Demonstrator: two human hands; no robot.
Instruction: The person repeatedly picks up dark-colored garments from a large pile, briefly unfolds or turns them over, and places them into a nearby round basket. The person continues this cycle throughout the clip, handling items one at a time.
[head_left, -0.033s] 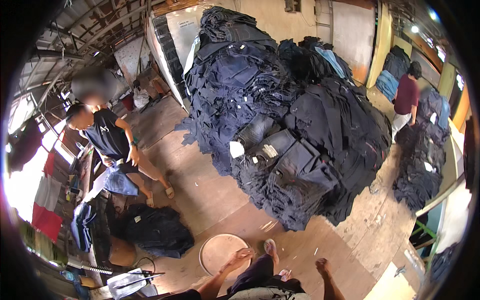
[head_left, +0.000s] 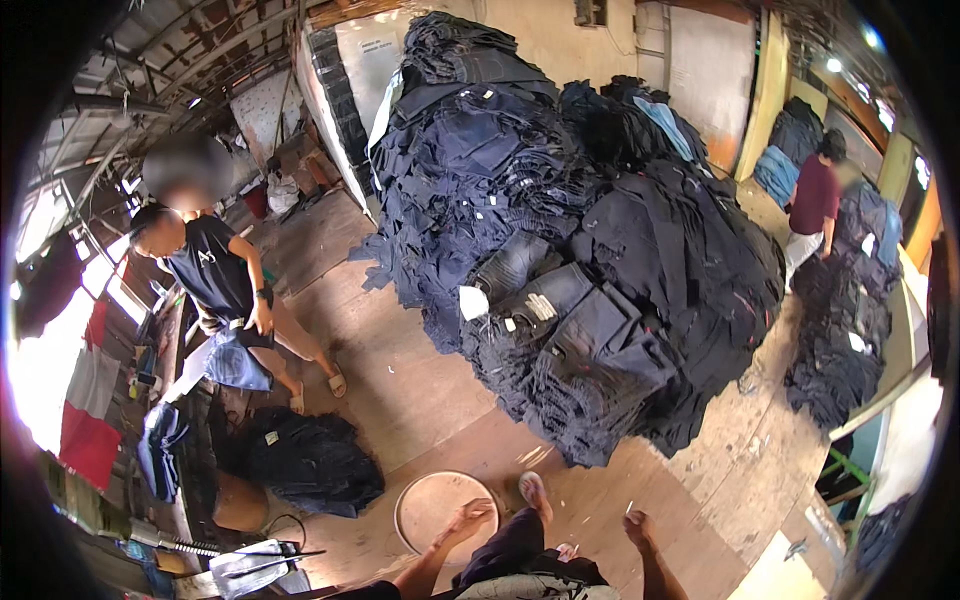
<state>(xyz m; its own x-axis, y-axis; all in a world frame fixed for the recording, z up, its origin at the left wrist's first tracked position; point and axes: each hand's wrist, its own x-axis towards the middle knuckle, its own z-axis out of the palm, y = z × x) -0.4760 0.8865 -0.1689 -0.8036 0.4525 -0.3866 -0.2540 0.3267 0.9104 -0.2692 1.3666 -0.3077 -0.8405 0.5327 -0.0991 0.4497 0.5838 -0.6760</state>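
- Your left hand (head_left: 468, 520) hangs low in the view, fingers loosely spread and holding nothing, its tips over the near rim of the round pale lid (head_left: 440, 510) that lies flat on the wooden floor (head_left: 420, 390).
- Your right hand (head_left: 636, 525) sits further right, just above the floor boards. Something thin and pale sticks up beside it, but you cannot tell whether the fingers pinch it or are merely curled.
- Between both hands your sandalled foot (head_left: 533, 490) rests on the floor, touching the lid's right edge or just beside it.
- A huge heap of dark navy garments (head_left: 570, 260) fills the middle of the floor, its near edge close to your foot.
- A smaller dark bundle (head_left: 310, 460) lies on the floor left of the lid, near but apart from it.
- A person in a dark shirt (head_left: 215, 275) stands at the left side of the floor, a light blue garment (head_left: 235, 365) at the hip.
- Another person in a maroon top (head_left: 815, 200) stands at the far right, beside more stacked dark clothing (head_left: 840, 350).
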